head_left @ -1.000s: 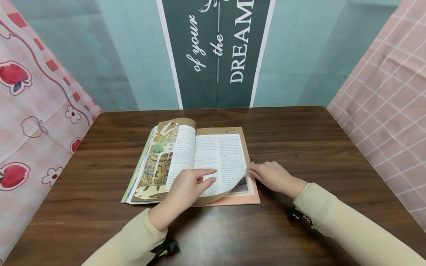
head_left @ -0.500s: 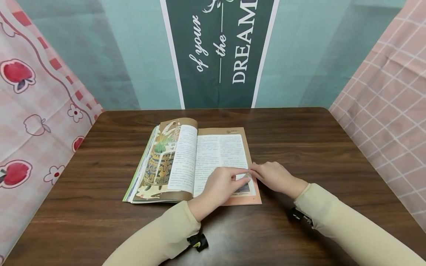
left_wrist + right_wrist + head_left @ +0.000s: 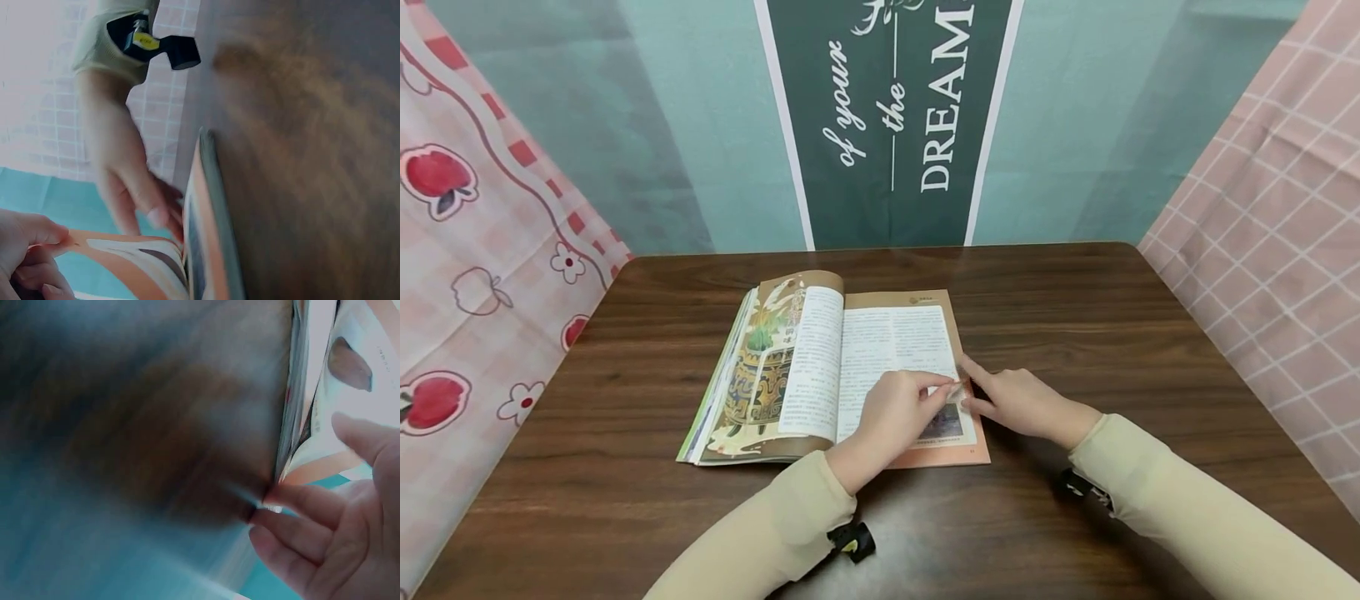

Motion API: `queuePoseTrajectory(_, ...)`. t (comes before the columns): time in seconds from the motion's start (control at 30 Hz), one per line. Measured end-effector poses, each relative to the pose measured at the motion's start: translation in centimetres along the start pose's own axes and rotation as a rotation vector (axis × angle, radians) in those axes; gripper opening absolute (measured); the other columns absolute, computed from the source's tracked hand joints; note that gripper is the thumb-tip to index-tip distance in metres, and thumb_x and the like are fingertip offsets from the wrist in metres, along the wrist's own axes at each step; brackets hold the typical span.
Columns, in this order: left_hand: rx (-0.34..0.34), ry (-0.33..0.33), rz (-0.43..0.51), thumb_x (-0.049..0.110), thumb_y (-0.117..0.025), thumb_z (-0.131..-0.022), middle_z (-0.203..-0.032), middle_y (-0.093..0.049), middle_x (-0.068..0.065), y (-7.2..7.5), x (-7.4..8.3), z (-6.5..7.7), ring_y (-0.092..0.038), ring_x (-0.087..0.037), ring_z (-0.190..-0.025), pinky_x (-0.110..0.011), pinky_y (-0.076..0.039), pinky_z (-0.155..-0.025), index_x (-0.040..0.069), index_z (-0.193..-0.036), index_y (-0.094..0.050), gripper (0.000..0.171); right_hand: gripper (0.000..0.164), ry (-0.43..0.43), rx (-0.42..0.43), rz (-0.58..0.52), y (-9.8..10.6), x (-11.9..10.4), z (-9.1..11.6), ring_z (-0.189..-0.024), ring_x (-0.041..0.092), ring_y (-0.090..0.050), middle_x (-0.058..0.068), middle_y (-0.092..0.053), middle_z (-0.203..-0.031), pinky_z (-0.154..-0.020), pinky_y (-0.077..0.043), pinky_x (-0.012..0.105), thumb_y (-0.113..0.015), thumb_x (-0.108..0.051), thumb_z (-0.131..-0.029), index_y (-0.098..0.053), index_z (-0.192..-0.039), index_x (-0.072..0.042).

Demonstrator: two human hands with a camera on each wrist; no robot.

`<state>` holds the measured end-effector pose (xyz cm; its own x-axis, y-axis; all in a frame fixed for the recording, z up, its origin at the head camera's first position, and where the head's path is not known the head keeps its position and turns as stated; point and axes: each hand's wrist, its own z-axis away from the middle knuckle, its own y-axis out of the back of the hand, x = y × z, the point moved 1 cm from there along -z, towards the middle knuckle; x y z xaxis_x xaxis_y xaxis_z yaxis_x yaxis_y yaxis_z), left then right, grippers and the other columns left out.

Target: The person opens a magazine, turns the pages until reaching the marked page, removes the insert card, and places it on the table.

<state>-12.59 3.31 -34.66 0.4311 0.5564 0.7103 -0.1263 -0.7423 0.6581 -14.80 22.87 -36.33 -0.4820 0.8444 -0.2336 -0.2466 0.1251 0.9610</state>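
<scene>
An open magazine [image 3: 868, 342] lies on the table, its left page showing a patterned bronze pot picture [image 3: 756, 383]. Over the lower right page, my left hand [image 3: 887, 412] pinches the page edge between thumb and finger. The left wrist view shows that lifted page [image 3: 119, 250] bending up from the pages below. My right hand [image 3: 1026, 404] is at the magazine's right edge, thumb and index finger spread apart. In the right wrist view, fingertips [image 3: 272, 495] of the right hand touch the magazine's edge, while its thumb stands away from them.
The dark wooden table [image 3: 1060, 317] extends around the magazine. Behind it hangs a blue-green cloth [image 3: 700, 125] with a dark lettered panel. Pink patterned cloths [image 3: 490, 250] stand at both sides. Each sleeve carries a black wrist device [image 3: 853, 540].
My left hand has moved right across the page to its right edge and now pinches it. My right hand has let go of the page edge and spread its fingers.
</scene>
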Motion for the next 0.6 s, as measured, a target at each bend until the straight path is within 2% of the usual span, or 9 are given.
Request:
queuePoseTrajectory(0.1, 0.053, 0.009, 0.022, 0.019, -0.064, -0.089, -0.042, -0.04, 0.012, 0.8, -0.3, 0.0, -0.027, 0.001, -0.037, -0.019, -0.026, -0.038, 0.013, -0.095, -0.075, 0.015, 0.081, -0.04, -0.055, -0.036, 0.2, 0.2, 0.2, -0.068, 0.021, -0.063, 0.017, -0.067, -0.095, -0.065, -0.049, 0.037, -0.057, -0.036, -0.092, -0.013, -0.145, 0.006)
queuePoseTrajectory(0.17, 0.098, 0.011, 0.033, 0.017, -0.064, -0.088, -0.043, -0.037, 0.012, 1.5, -0.5, 0.0, -0.026, 0.001, -0.037, -0.019, -0.024, -0.038, 0.012, -0.093, -0.075, 0.013, 0.086, -0.049, -0.067, -0.048, 0.3, 0.3, 0.2, -0.089, 0.028, -0.065, 0.02, -0.058, -0.121, -0.077, -0.048, 0.042, -0.057, -0.038, -0.092, -0.007, -0.145, 0.009)
queuePoseTrajectory(0.2, 0.118, 0.015, 0.041, 0.016, -0.065, -0.087, -0.043, -0.035, 0.012, 1.9, -0.7, 0.1, -0.025, 0.001, -0.037, -0.019, -0.023, -0.038, 0.011, -0.092, -0.076, 0.013, 0.087, -0.045, -0.071, -0.053, 0.4, 0.3, 0.2, -0.097, 0.03, -0.062, 0.02, -0.052, -0.129, -0.081, -0.047, 0.044, -0.057, -0.039, -0.092, -0.006, -0.144, 0.01)
queuePoseTrajectory(0.3, 0.177, 0.029, 0.058, 0.013, -0.066, -0.085, -0.044, -0.031, 0.011, 3.2, -1.2, 0.3, -0.024, 0.0, -0.039, -0.02, -0.021, -0.038, 0.01, -0.089, -0.076, 0.01, 0.088, -0.03, -0.083, -0.058, 0.4, 0.5, 0.4, -0.095, 0.03, -0.063, 0.022, -0.055, -0.124, -0.079, -0.048, 0.043, -0.058, -0.041, -0.091, -0.01, -0.144, 0.01)
queuePoseTrajectory(0.37, 0.216, 0.042, 0.072, 0.011, -0.067, -0.084, -0.045, -0.031, 0.01, 4.2, -1.6, 0.4, -0.025, -0.001, -0.04, -0.021, -0.022, -0.039, 0.009, -0.087, -0.075, 0.009, 0.086, -0.019, -0.091, -0.052, 0.4, 0.6, 0.5, -0.083, 0.026, -0.064, 0.022, -0.062, -0.11, -0.072, -0.049, 0.04, -0.059, -0.043, -0.089, -0.018, -0.145, 0.007)
queuePoseTrajectory(0.47, 0.279, 0.059, 0.072, 0.009, -0.068, -0.084, -0.046, -0.034, 0.009, 6.0, -2.3, 1.0, -0.028, -0.003, -0.041, -0.022, -0.024, -0.04, 0.009, -0.087, -0.075, 0.008, 0.08, 0.019, -0.096, -0.031, 0.4, 0.9, 0.7, -0.085, 0.026, -0.064, 0.023, -0.062, -0.108, -0.074, -0.049, 0.041, -0.062, -0.047, -0.085, -0.033, -0.142, 0.001)
queuePoseTrajectory(0.53, 0.335, 0.066, 0.059, 0.009, -0.068, -0.083, -0.047, -0.035, 0.008, 7.5, -3.0, 1.7, -0.03, -0.005, -0.042, -0.023, -0.025, -0.04, 0.009, -0.086, -0.075, 0.008, 0.079, 0.046, -0.109, -0.016, 0.3, 1.0, 0.9, -0.091, 0.029, -0.063, 0.025, -0.058, -0.118, -0.079, -0.048, 0.043, -0.063, -0.05, -0.083, -0.039, -0.14, -0.003)
queuePoseTrajectory(0.6, 0.39, 0.063, 0.022, 0.008, -0.07, -0.081, -0.048, -0.033, 0.007, 9.1, -3.8, 2.7, -0.029, -0.005, -0.043, -0.024, -0.025, -0.04, 0.009, -0.085, -0.075, 0.006, 0.08, 0.075, -0.116, -0.004, 0.2, 0.9, 1.0, -0.099, 0.034, -0.061, 0.027, -0.047, -0.131, -0.085, -0.046, 0.047, -0.064, -0.054, -0.08, -0.042, -0.139, -0.004)
